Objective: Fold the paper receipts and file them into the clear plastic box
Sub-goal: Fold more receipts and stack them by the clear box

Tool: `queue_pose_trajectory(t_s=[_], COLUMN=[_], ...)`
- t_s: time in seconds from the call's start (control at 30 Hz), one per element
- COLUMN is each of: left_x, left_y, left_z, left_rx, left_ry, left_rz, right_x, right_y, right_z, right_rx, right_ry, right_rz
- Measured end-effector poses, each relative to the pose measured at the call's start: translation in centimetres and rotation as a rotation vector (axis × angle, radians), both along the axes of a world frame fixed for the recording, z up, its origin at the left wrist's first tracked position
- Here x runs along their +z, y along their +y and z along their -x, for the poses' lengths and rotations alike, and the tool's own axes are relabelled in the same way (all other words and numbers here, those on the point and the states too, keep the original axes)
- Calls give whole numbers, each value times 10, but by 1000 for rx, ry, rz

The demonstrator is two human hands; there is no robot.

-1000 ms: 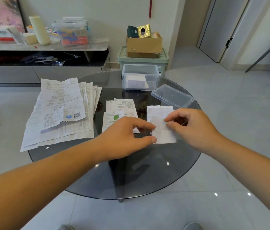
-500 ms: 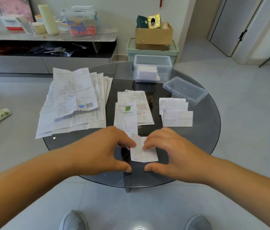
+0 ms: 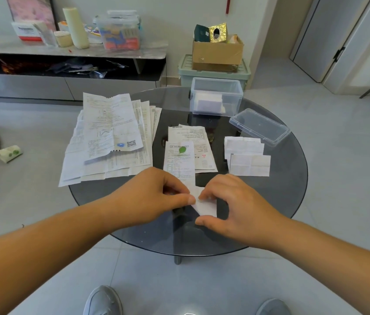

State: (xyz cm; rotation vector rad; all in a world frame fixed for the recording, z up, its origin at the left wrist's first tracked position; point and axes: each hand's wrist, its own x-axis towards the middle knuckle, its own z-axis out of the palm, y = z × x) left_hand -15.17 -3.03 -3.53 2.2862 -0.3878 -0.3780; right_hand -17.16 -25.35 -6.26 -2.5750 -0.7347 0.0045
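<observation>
Left hand (image 3: 154,196) and right hand (image 3: 236,208) both pinch a small receipt (image 3: 207,206), near edge of counter (image 3: 288,189). Flat receipts (image 3: 188,153) mid-counter; folded receipts (image 3: 247,160) toward right edge; paper stack (image 3: 111,137) at left edge. Box (image 3: 216,96), lid off, at far edge; lid (image 3: 259,130) just right of it.

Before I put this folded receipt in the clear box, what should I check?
1. Grip: left hand and right hand both pinch the receipt: ok.
2. Fold finished: cannot tell, the hands cover it.
3. Box open, lid off beside it: ok.
4. Room in box: ok, papers fill only part.
5. Other folded receipts filed: not ok, two lie on the table.
</observation>
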Motion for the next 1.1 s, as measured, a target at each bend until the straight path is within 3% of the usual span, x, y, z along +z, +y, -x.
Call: queue_pose_trajectory(t_s=[0.17,0.27,0.53,0.8,1.1], left_x=[-1,-3,-17,-16,-6], left_y=[2,3,-13,-9,-6], left_z=[-1,2,-6,-17,-16], left_rx=[-16,-85,-18,45,32], left_ry=[5,-116,-343,-170,-51], left_rz=[-41,-223,-414,-369,-330], right_x=[0,1,3,10,21], right_y=[3,5,5,10,4], right_z=[2,1,-14,-16,-16], right_rx=[-12,-39,-269,-384,-355], right_ry=[-47,-45,85,216,328], right_rz=[-2,-4,-81,43,64])
